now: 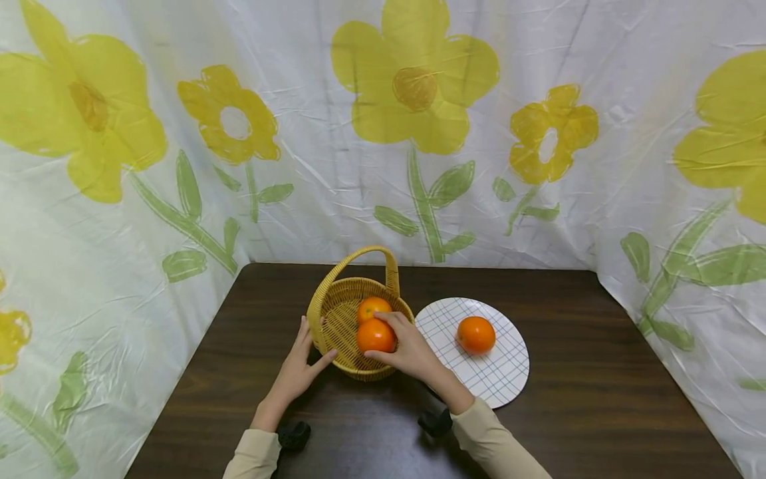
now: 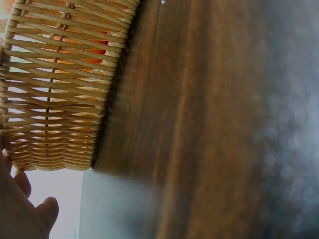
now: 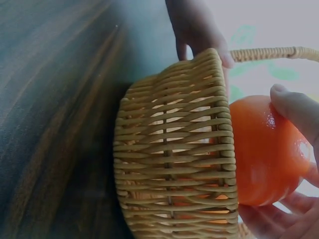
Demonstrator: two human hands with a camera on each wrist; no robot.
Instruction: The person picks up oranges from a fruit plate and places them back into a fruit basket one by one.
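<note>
A yellow wicker basket point(image 1: 338, 327) with a tall arched handle stands on the dark table. My right hand point(image 1: 414, 351) holds an orange point(image 1: 376, 336) between thumb and fingers at the basket's right side. The right wrist view shows this orange at the rim, partly above the woven wall. A second orange point(image 1: 372, 307) lies behind it inside the basket. At the basket's left side is my left hand point(image 1: 293, 378), fingers extended along the wall and thumb spread apart. Some of its fingertips are hidden behind the basket.
Right of the basket lies a round white plate point(image 1: 501, 382) with a grid pattern, bearing another orange point(image 1: 476, 334). The wooden table point(image 1: 598, 372) meets a white curtain point(image 1: 311, 219) with yellow flowers at the back and sides.
</note>
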